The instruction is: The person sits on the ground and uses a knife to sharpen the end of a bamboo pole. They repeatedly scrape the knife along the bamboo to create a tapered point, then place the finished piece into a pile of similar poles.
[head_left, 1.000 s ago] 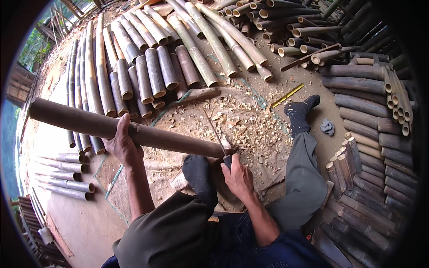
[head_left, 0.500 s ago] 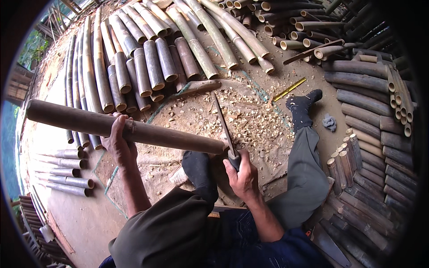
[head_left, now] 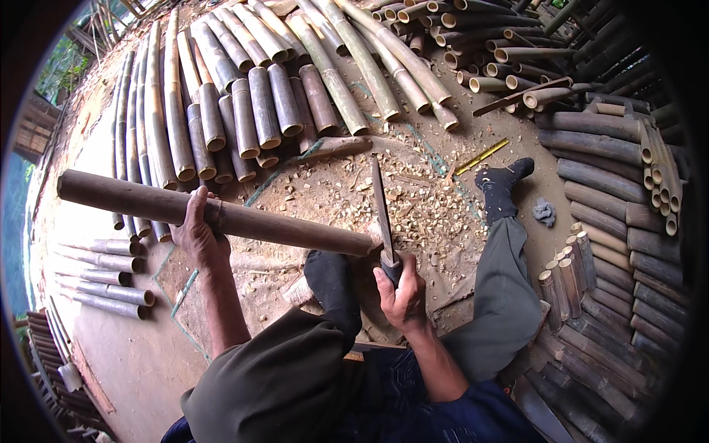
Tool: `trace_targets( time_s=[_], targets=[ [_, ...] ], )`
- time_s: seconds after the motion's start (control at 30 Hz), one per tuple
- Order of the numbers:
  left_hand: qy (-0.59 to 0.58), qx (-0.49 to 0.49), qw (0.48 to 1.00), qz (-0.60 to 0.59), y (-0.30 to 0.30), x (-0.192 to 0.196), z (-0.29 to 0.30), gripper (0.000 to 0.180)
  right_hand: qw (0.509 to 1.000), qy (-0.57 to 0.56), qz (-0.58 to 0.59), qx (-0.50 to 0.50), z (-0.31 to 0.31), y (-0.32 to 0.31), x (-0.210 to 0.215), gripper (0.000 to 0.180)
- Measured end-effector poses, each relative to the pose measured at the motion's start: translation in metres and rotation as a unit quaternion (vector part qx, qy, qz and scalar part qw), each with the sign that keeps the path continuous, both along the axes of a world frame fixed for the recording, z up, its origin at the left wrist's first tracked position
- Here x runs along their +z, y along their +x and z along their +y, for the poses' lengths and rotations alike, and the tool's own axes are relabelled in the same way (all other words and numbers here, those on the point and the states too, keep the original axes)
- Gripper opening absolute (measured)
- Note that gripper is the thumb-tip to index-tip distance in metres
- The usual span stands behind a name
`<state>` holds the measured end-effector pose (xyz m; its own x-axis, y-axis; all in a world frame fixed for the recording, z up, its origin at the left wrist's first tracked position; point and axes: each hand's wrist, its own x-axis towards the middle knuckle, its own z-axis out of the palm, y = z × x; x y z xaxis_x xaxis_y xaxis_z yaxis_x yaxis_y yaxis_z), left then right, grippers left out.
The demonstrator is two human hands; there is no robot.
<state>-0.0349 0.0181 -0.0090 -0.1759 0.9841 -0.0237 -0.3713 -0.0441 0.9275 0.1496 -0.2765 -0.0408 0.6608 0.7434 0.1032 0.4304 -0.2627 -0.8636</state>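
My left hand (head_left: 198, 230) is closed around a dark brown bamboo tube (head_left: 288, 230) from below, near its middle. The tube lies slantwise across my view, its far-left end higher than the end near my right hand. My right hand (head_left: 402, 293) grips the dark handle of a long, narrow-bladed knife (head_left: 382, 203). Its blade points up and away from me, beside the tube's right end. Whether the edge touches the tube I cannot tell. Pale chips (head_left: 421, 203) lie scattered on a brown ground cloth (head_left: 255, 292) beneath.
Bamboo poles and tubes (head_left: 273, 107) lie in rows ahead. More cut bamboo (head_left: 605, 192) is stacked along the right. A yellow ruler (head_left: 480, 156), a grey crumpled rag (head_left: 544, 212) and a saw blade (head_left: 543, 413) lie on the right. My dark-socked feet (head_left: 332, 284) rest on either side of the chips.
The knife has turned more upright and shifted a little right. The tube's left end has moved slightly right. Both hands keep their grips, and the whole view has shifted a little.
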Motion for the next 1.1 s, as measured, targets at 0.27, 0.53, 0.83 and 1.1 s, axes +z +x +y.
trace_targets(
  time_s=[0.27,0.53,0.83,1.1],
  targets=[
    [-0.006,-0.026,1.0,-0.001,-0.005,0.002,-0.003,0.039,0.984,-0.174,0.037,0.007,-0.004,0.007,-0.016,0.032],
    [0.045,-0.072,0.996,0.014,0.002,0.011,-0.004,0.05,0.946,-0.323,0.005,0.0,-0.015,0.012,-0.08,0.038],
    [0.027,0.004,0.999,0.03,-0.003,-0.001,0.0,0.034,1.0,0.014,-0.017,-0.019,0.001,0.002,0.012,0.028],
    [0.028,-0.022,0.999,0.026,0.01,0.016,-0.005,0.028,0.984,-0.176,-0.004,0.028,0.01,0.003,-0.009,0.037]
  ],
)
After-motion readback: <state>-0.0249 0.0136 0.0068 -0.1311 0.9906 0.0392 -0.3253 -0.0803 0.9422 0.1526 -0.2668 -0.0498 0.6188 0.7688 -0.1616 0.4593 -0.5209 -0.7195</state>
